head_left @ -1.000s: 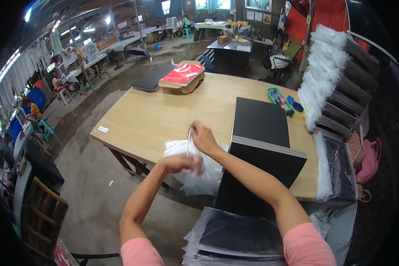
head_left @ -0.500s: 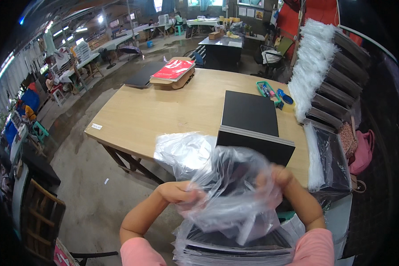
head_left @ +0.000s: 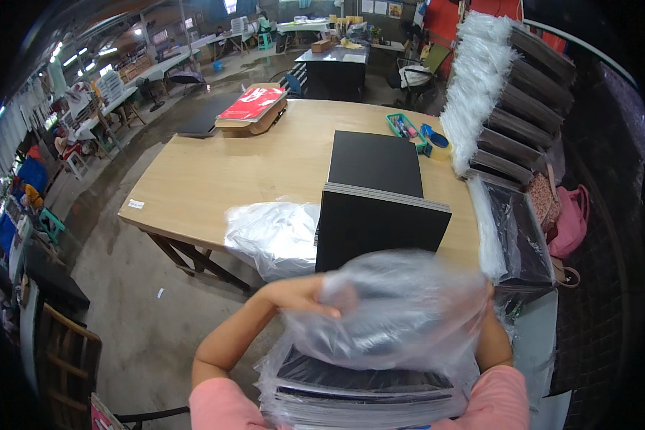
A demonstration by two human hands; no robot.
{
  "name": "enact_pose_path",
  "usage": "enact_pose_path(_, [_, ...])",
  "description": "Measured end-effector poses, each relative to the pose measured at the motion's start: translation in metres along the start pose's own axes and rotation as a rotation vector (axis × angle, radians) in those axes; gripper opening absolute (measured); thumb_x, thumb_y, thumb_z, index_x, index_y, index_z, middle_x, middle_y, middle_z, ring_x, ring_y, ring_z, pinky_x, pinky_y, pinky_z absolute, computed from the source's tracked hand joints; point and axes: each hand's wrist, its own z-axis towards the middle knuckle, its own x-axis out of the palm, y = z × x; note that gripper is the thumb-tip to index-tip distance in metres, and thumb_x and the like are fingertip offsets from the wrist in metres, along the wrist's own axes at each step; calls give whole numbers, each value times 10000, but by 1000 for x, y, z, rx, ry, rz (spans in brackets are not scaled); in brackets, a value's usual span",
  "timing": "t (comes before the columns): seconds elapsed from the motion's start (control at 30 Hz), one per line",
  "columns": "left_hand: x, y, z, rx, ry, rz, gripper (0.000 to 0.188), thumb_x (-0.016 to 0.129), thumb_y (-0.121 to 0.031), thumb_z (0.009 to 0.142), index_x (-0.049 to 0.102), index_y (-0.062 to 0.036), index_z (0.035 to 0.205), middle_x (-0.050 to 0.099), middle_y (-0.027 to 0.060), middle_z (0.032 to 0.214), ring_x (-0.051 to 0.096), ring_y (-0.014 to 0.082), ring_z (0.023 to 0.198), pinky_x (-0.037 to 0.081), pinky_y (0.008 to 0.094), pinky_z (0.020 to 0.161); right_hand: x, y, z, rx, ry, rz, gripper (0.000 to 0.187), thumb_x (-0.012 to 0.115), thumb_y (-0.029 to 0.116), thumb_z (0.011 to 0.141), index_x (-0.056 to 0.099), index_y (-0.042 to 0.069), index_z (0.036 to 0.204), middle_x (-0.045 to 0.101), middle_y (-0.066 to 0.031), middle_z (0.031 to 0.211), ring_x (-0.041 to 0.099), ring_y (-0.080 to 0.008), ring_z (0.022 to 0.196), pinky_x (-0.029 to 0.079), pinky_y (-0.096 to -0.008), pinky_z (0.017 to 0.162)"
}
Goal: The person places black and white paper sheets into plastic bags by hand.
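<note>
Off the desk's (head_left: pixel 215 172) near side, a clear bag (head_left: pixel 390 322) is spread, apparently unfilled, pinched in the left hand's (head_left: pixel 301 294) grip, the grip of the right hand (head_left: pixel 478 308) too blurred to tell, with a wrapped stack (head_left: pixel 365 380) finished beneath and black boards (head_left: pixel 383 231) unbagged on the desk.

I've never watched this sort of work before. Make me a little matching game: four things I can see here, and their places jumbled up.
1. Raised clear plastic
2. Green basket
3. Pink bag
4. Red booklet

A. Off the table, at the right, beside a patterned bag
B. On brown cardboard, toward the table's far left
C. Between the left hand and the right hand
D. Toward the table's far right, small items inside

Pairs: 1-C, 2-D, 3-A, 4-B
</note>
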Motion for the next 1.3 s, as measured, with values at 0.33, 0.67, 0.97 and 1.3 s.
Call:
enact_pose_path(0.33, [-22,-4,-9,529,-479,-409,367,543,-453,863,546,-87,871,496,2,631,498,122,552,450,311,603,32,-16,-27,-284,-496,75,255,726,208,742,677,-37,794,643,-218,884,594,-275,706,453,-371,607])
enact_pose_path(0.67, [-45,-19,29,-44,-1270,1598,531,709,-167,737,572,-232,1246,497,85,955,540,233,542,429,357,472,-15,14,29,-229,-1389,-1862,346,569,-48,720,682,53,1032,544,-94,875,548,-147,701,412,-243,559])
enact_pose_path(0.97, [-40,-30,-15,-228,-784,33,230,560,-87,831,666,106,765,634,67,969,419,64,580,333,237,495,75,36,40,-107,-1215,-1923,334,594,-49,658,703,40,961,595,-142,934,555,-204,664,429,-280,603])
enact_pose_path(1.3, [-32,-23,-10,-245,-665,-143,214,592,-184,870,676,8,912,650,38,914,419,41,495,296,182,414,85,44,-1,348,-1288,-835,178,621,107,767,674,-46,841,665,-108,751,568,-125,524,444,-225,497])
